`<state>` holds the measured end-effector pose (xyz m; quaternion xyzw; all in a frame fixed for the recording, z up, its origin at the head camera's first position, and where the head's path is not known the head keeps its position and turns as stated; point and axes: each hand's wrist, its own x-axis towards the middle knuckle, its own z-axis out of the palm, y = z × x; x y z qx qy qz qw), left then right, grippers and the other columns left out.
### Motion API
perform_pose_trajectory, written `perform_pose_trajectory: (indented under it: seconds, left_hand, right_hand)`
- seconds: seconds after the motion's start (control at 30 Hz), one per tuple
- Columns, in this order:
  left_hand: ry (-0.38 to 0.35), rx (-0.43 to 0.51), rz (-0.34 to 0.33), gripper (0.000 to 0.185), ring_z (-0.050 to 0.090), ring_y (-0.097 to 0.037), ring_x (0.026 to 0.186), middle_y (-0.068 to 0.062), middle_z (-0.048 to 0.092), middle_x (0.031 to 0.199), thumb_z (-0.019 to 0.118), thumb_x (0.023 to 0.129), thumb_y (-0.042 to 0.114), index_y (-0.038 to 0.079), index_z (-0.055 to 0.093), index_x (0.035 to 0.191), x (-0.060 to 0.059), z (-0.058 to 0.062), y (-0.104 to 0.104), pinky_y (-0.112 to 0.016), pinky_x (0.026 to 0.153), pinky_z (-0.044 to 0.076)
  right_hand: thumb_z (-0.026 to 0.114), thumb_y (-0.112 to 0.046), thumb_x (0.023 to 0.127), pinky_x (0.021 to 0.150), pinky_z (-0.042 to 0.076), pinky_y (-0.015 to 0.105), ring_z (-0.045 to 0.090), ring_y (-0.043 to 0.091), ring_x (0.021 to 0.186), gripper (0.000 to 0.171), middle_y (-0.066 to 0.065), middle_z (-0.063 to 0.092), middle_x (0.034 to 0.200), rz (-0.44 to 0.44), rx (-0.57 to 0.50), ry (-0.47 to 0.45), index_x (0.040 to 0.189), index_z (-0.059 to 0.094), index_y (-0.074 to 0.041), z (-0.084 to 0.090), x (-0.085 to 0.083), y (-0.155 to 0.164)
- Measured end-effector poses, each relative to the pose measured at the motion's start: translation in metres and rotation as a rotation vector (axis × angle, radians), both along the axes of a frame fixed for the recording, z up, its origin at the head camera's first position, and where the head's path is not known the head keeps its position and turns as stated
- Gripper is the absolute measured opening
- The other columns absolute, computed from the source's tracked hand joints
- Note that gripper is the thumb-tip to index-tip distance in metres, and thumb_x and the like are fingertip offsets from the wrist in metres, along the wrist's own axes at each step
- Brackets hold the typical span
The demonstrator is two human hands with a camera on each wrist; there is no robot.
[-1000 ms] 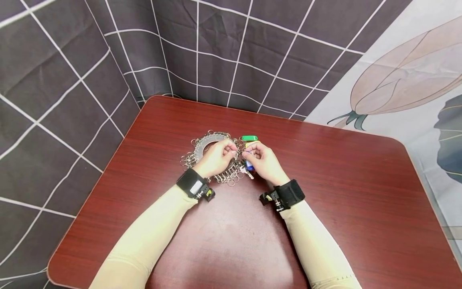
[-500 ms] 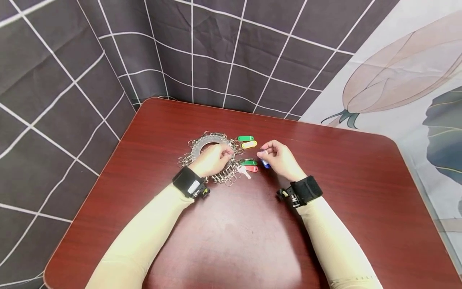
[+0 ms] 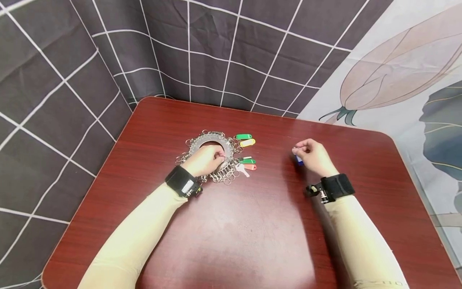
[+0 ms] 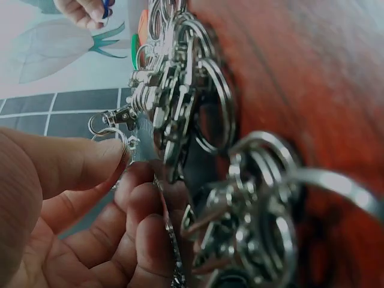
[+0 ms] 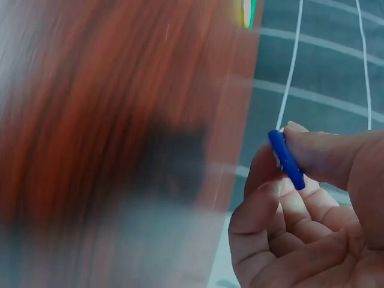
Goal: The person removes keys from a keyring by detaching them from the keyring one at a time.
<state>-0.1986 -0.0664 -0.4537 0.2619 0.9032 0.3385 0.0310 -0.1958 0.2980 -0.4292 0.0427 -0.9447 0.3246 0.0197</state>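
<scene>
My right hand [image 3: 315, 157] pinches a blue key tag [image 5: 287, 161] between thumb and fingers, raised over the right part of the table. My left hand [image 3: 205, 159] is over a round grey metal plate [image 3: 200, 141] hung all round with clasps and split rings. In the left wrist view, its thumb and finger pinch a small split ring [image 4: 110, 129] on a clasp [image 4: 123, 117], the other fingers curled against the plate. Right of the plate lie a green tag [image 3: 244, 136], a yellow tag [image 3: 247, 142], another green tag [image 3: 249, 161], a red tag [image 3: 252, 167] and a silver key [image 3: 242, 170].
The dark red wooden table [image 3: 231, 224] has rounded corners. Behind it hangs a dark grey cloth [image 3: 213, 72] with white grid lines, and a white floral cloth [image 3: 397, 80] hangs on the right. A black camera strap [image 3: 337, 187] wraps each wrist.
My right hand has moved right, away from the left hand and the metal plate, carrying the blue tag. The left hand stays at the plate. The tags and key beside it have come into view.
</scene>
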Motion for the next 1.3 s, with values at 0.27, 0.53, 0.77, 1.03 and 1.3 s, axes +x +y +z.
perform_pose_trajectory:
  seconds: [0.27,0.53,0.77,1.03,1.3]
  left_hand:
    - [-0.036,-0.042,-0.007,0.007,0.055,-0.014,0.073,0.002,0.058,0.075,0.062,0.091,0.016,0.011,0.063,0.086,0.003,0.002,-0.005,-0.031,0.074,0.047]
    - [-0.052,-0.062,-0.017,0.009,0.054,-0.012,0.071,0.004,0.059,0.074,0.063,0.091,0.017,0.012,0.066,0.085,0.005,0.005,-0.005,-0.030,0.075,0.047]
    - [-0.060,-0.081,-0.009,0.012,0.054,-0.013,0.071,0.004,0.058,0.073,0.059,0.094,0.016,0.011,0.067,0.087,0.005,0.004,-0.007,-0.032,0.077,0.047]
    - [-0.057,-0.090,-0.001,0.013,0.053,-0.014,0.071,0.004,0.056,0.072,0.058,0.095,0.018,0.012,0.065,0.085,0.005,0.004,-0.010,-0.032,0.076,0.046]
    - [-0.069,-0.099,0.022,0.017,0.051,-0.015,0.070,0.003,0.053,0.070,0.057,0.095,0.019,0.014,0.058,0.079,0.006,0.003,-0.012,-0.032,0.074,0.044]
  right_hand:
    - [0.064,-0.031,0.093,0.064,0.040,0.029,0.051,0.023,0.074,0.036,0.014,0.061,0.083,-0.071,0.075,-0.039,0.107,0.058,0.002,0.003,0.002,0.046]
    - [0.061,-0.030,0.095,0.065,0.040,0.031,0.052,0.027,0.077,0.035,0.017,0.062,0.086,-0.122,0.133,-0.073,0.107,0.057,0.003,-0.002,0.006,0.077]
    - [0.063,-0.025,0.094,0.063,0.040,0.029,0.053,0.026,0.074,0.029,0.016,0.064,0.084,-0.110,0.155,-0.068,0.101,0.059,0.002,-0.001,0.006,0.084]
    - [0.065,-0.030,0.093,0.059,0.042,0.028,0.052,0.023,0.071,0.034,0.015,0.064,0.082,-0.111,0.144,-0.121,0.101,0.059,0.002,-0.005,0.004,0.089]
    - [0.065,-0.039,0.091,0.062,0.042,0.034,0.051,0.029,0.079,0.043,0.016,0.062,0.086,-0.157,0.126,-0.173,0.103,0.057,0.001,-0.010,0.001,0.096]
